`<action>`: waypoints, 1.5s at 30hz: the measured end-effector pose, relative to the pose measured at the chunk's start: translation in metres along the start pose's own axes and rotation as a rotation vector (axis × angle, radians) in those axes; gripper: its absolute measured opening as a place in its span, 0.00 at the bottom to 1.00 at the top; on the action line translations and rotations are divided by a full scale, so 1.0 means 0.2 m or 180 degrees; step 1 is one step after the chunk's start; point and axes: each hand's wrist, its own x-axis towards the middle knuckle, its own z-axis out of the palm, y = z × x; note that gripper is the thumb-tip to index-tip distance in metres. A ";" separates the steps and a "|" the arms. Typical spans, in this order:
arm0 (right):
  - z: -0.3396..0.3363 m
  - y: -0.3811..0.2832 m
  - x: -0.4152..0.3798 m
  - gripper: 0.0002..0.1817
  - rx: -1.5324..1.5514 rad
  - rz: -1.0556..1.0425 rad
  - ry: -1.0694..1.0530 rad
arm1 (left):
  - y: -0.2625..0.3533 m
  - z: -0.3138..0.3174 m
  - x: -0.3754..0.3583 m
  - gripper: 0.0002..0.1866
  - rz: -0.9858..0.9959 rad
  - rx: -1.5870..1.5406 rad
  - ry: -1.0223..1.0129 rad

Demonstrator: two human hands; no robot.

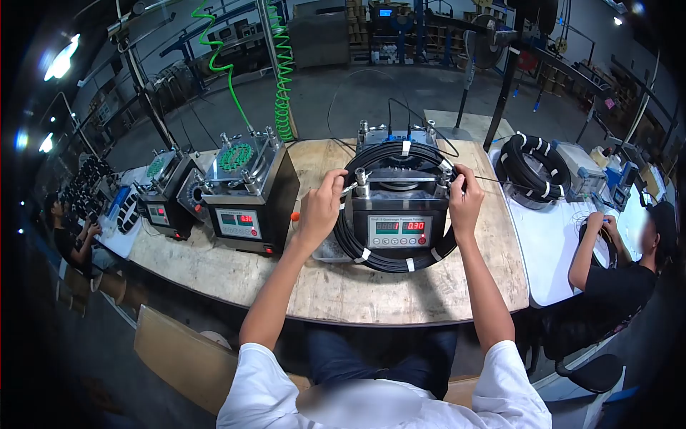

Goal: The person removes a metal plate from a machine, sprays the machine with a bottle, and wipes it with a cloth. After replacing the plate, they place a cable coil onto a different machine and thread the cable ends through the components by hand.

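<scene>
A coil of black cable [386, 263], bound with several white ties, is held upright in front of a bench machine with a red digital display [397, 231]. My left hand [325, 206] has its fingers closed on the coil's upper left side. On the opposite side, my right hand [465, 200] grips the coil near a metal corner post. The machine's panel shows through the middle of the ring. Two thin cables with blue ends [409, 136] stand at the back of the machine. My fingertips are partly hidden behind the coil.
Two similar machines [246, 204] [166, 196] with green-topped plates stand to the left on the wooden table [300, 297]. Another black cable coil [532, 168] lies on the right-hand white table. Co-workers sit at the right [622, 268] and far left. A green spiral hose [284, 79] hangs behind.
</scene>
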 end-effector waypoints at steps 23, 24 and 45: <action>0.02 0.02 -0.03 0.14 0.0041 0.0006 0.0222 | 0.21 0.25 -0.10 0.11 0.0140 -0.0037 0.0555; -0.01 -0.01 -0.04 0.10 0.0100 0.0462 0.0131 | 0.22 0.27 -0.09 0.10 0.0203 -0.0215 0.0558; -0.13 -0.02 -0.15 0.20 0.0261 0.0520 -0.0344 | 0.06 0.31 -0.01 0.27 0.0126 -0.0009 0.1165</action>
